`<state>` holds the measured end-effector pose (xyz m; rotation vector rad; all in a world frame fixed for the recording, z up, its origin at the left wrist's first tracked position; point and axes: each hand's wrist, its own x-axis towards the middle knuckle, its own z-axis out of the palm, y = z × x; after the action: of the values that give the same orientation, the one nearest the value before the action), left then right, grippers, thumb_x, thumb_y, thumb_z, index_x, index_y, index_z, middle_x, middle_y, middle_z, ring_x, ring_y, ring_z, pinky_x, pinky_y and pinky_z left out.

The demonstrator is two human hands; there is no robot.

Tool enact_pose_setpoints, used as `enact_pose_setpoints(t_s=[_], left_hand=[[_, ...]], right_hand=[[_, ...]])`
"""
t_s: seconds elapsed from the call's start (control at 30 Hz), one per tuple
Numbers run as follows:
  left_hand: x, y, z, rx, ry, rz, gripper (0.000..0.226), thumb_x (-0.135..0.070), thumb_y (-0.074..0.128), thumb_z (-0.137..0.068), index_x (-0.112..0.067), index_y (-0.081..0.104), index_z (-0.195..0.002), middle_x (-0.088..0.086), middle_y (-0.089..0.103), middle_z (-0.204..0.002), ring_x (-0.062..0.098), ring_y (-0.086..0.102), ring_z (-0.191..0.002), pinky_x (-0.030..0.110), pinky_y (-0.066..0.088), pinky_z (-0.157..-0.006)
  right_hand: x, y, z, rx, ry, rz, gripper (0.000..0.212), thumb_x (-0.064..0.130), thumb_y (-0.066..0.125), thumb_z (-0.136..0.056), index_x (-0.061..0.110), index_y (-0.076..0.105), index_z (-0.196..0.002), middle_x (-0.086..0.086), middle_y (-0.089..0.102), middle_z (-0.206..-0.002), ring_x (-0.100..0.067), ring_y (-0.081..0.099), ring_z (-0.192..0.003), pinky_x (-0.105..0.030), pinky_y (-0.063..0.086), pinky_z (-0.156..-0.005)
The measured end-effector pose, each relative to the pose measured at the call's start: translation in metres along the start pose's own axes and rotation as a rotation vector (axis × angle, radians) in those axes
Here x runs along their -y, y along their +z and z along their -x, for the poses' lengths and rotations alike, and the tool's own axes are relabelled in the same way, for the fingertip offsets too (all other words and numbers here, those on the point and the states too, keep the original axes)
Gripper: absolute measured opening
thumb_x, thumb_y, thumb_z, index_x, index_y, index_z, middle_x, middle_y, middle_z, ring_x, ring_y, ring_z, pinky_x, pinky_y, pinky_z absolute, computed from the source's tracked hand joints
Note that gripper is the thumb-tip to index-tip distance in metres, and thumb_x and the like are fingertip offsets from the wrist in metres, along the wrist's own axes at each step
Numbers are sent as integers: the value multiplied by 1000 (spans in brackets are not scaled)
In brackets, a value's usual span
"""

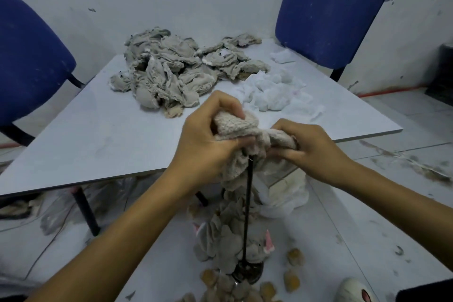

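A beige plush fabric skin (pixel 241 127) is held in front of me above a thin black upright rod (pixel 248 211), which rises from a round dark base (pixel 248 273) on the floor. My left hand (pixel 208 140) grips the skin's left part with curled fingers. My right hand (pixel 311 144) pinches its right part. The rod's top end disappears under the fabric between my hands.
A grey table (pixel 98 135) carries a heap of grey-beige fabric skins (pixel 176 71) and white stuffing (pixel 274 92). Two blue chairs (pixel 335 12) flank it. More plush skins (pixel 220 240) and yellowish pieces lie on the floor around the base, a white bag (pixel 286 193) beside them.
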<state>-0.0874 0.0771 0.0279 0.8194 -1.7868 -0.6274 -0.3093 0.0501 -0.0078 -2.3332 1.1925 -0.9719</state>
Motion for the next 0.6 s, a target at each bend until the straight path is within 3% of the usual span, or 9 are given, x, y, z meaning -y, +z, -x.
enact_pose_setpoints(t_s=[0.07, 0.13, 0.23, 0.3, 0.37, 0.47, 0.53, 0.6], left_hand=[[6, -12, 2, 27, -32, -36, 44, -12, 87, -68, -30, 53, -89, -16, 54, -84, 6, 50, -69, 23, 43, -60], [14, -23, 6, 187, -193, -153, 50, -19, 89, -65, -37, 53, -94, -17, 55, -85, 5, 51, -70, 29, 46, -64], [21, -26, 12, 408, -279, -331, 55, -50, 87, -64, -46, 53, -106, -19, 52, -104, 1, 53, -97, 27, 43, -84], [15, -22, 9, 346, -257, -302, 50, -70, 75, -64, -46, 61, -106, -21, 51, -111, 0, 52, -109, 23, 44, -93], [6, -17, 3, 289, -229, -299, 42, -64, 70, -71, -37, 69, -104, -22, 61, -109, 2, 58, -106, 29, 48, -91], [-1, -10, -1, 258, -114, -295, 23, -30, 81, -77, -22, 76, -98, -13, 73, -96, 3, 65, -92, 33, 52, -83], [0, -11, 1, 148, -50, -198, 25, -18, 84, -72, -25, 75, -95, -10, 73, -90, 4, 67, -84, 26, 53, -76], [5, -13, 3, 153, -93, -191, 32, -20, 85, -67, -37, 70, -89, -12, 69, -78, 4, 62, -70, 18, 48, -65]], right_hand=[[0, -4, -1, -103, -64, -46, 17, 17, 78, -82, 16, 67, -96, 7, 67, -87, -8, 62, -80, -25, 46, -68], [3, -5, -1, -110, -113, -86, 22, 28, 78, -81, 14, 69, -97, 8, 68, -90, -8, 64, -83, -23, 48, -71], [8, -3, 2, -111, -127, -96, 32, 38, 73, -80, 13, 71, -99, 5, 70, -92, -9, 65, -86, -29, 50, -74], [12, -4, 1, -135, -134, -110, 31, 37, 73, -80, 13, 70, -99, 5, 70, -91, -8, 65, -85, -29, 50, -73], [18, -6, -1, -162, -140, -105, 28, 36, 74, -80, 16, 70, -98, 6, 70, -88, -9, 65, -81, -30, 50, -70], [27, -4, 0, -223, -158, -85, 27, 37, 76, -79, 19, 69, -99, 4, 70, -86, -12, 65, -76, -37, 50, -66], [33, -4, 1, -246, -204, -106, 31, 42, 78, -78, 22, 67, -99, 6, 70, -87, -11, 64, -74, -33, 50, -63], [31, -4, 2, -191, -242, -29, 31, 42, 79, -77, 20, 66, -94, 6, 68, -84, -10, 62, -71, -28, 48, -61]])
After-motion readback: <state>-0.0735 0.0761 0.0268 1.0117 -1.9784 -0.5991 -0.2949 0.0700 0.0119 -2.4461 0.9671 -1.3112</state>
